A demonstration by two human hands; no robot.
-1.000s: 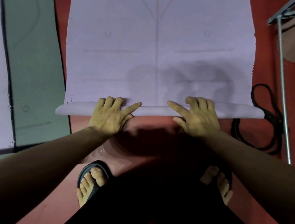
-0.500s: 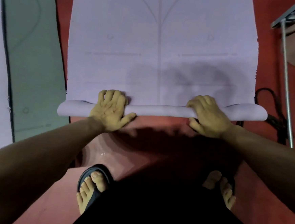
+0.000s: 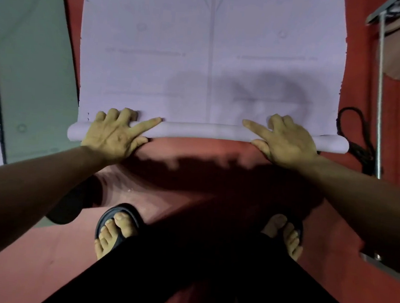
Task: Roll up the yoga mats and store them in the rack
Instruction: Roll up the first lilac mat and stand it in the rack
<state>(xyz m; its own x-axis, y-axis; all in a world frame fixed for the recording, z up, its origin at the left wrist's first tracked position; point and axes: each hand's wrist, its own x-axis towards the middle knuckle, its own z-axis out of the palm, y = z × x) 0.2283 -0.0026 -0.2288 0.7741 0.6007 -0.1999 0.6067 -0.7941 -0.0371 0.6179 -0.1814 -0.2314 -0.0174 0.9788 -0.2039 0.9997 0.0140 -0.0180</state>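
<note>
Red flooring (image 3: 192,179) ran under everything, with the lilac mat (image 3: 201,56) spread flat across it from the middle of the view toward twelve o'clock. Its near end was wound into a thin roll (image 3: 207,130) lying crosswise from nine to three o'clock, just beyond the person's sandalled feet.

Both hands lay on top of that roll, well apart, with a bare stretch of it between them. At about ten o'clock from the feet, the left hand (image 3: 114,135) pressed down near the roll's left end, its forefinger stretched along the roll toward the centre, the other fingers bent over the far side and the thumb tucked under the near edge. At about two o'clock, the right hand (image 3: 288,144) mirrored it near the right end, forefinger pointing inward, remaining fingers curled over the top, thumb against the near side.

At nine o'clock a green mat (image 3: 33,66) lay flat beside the lilac one. At three o'clock a black cord (image 3: 354,130) looped on the floor next to a thin metal pole (image 3: 379,105).
</note>
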